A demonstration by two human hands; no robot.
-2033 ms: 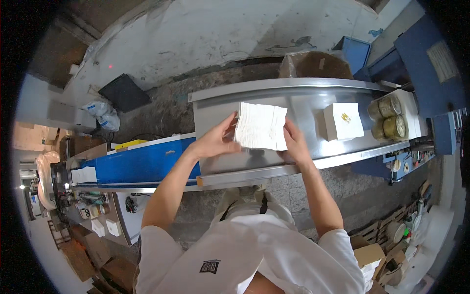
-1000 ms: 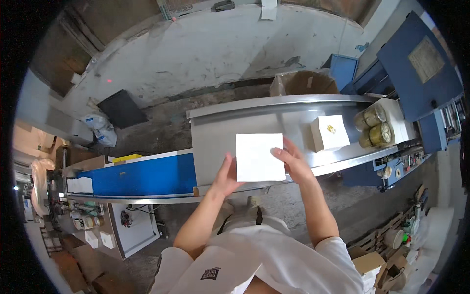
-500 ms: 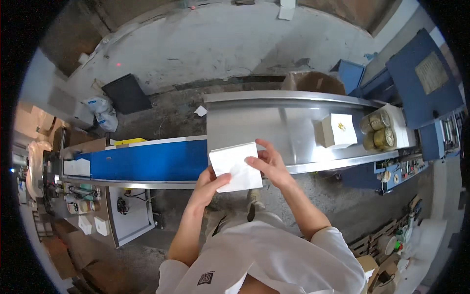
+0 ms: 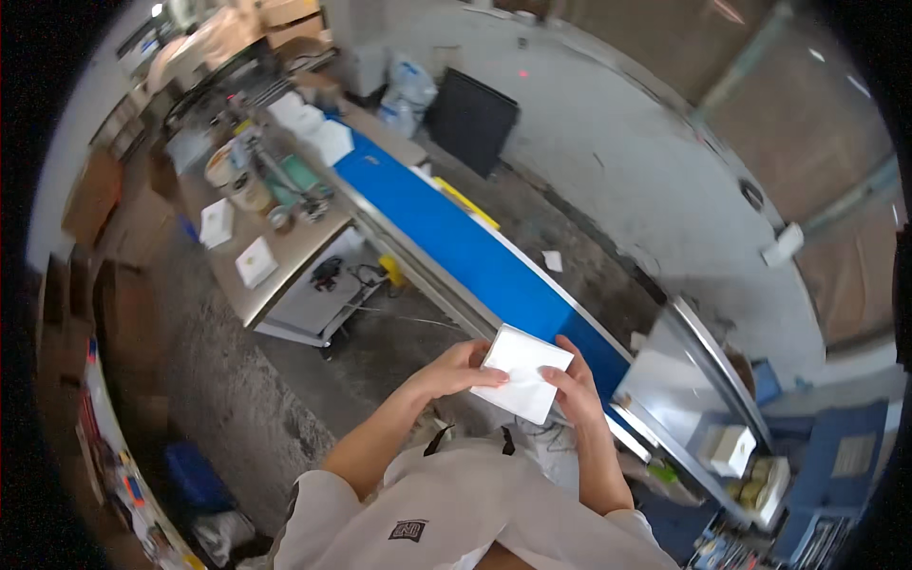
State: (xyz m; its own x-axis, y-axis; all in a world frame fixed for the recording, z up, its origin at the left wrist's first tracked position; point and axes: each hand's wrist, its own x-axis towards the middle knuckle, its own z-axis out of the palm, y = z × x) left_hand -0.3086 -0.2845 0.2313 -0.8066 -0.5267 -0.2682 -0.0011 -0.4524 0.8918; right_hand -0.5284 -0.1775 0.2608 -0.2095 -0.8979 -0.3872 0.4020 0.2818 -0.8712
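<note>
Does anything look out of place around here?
One small thing: a white scrap, probably paper, lies on the floor beyond the blue belt. It looks dropped, since similar white sheets lie at the belt's far end. The white stack in the person's fingers shows no clear damage.

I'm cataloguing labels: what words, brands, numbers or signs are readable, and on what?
No text is clear enough to quote.
White cloth shirt: dark rectangular emblem, too small and blurred.
Blue metal panel: pale rectangular sheet, unreadable.
White plastic bags: blue marks, blurred.
Square white paper stack in both hands: no lettering visible.
</note>
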